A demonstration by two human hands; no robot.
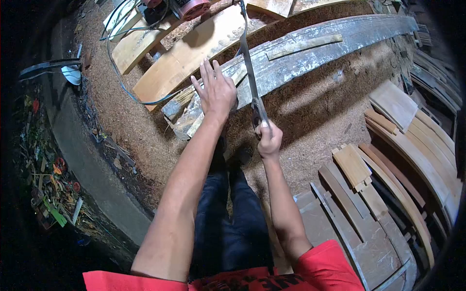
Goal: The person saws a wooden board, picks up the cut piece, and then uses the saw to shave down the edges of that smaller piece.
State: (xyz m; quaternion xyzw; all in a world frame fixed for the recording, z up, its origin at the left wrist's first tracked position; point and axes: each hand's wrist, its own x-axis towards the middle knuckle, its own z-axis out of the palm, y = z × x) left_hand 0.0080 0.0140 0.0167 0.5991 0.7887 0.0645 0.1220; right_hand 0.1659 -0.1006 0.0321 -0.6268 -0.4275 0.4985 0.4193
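My right hand (269, 140) is wrapped round the handle of a handsaw (250, 65). The saw's long thin blade points away from me, across a worn, paint-spotted plank (301, 60). My left hand (217, 93) lies with its fingers stretched out at the near left end of this plank, beside the saw. A narrow strip of wood (239, 76) shows between that hand and the blade; whether the palm presses on it is hidden. Another short wood strip (305, 47) rests on the plank to the right of the saw.
Behind the plank lie pale boards (174, 60) and a red power tool (191, 8) with a blue cable (127, 89). Sawdust (320, 109) covers the ground. Curved wood pieces (412, 160) and a jointed block (352, 165) are stacked at right. A concrete kerb (92, 155) runs along the left.
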